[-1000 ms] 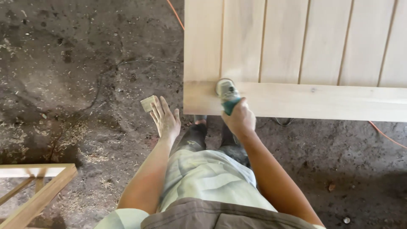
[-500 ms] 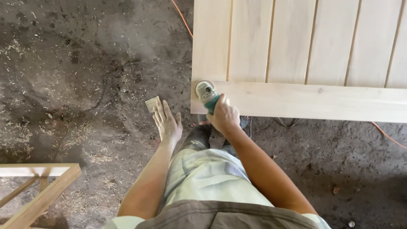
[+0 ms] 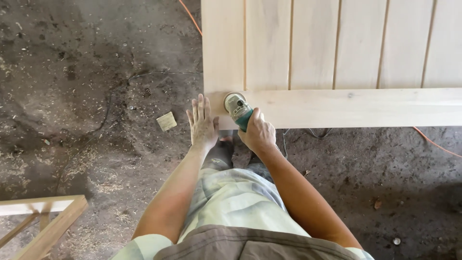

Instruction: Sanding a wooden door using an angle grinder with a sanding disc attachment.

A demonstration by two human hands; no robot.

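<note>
Our right hand grips the stiff, heavyish teal sander by its body at the door panel's corner; left hand lies flat, open, empty against its edge

This is looking like a rough carpentry workshop w/ a dirt floor where sawdust and shavings are lying, a pale wooden door panel is being sanded w/ a green power tool, and a timber frame is sitting nearby.
</note>
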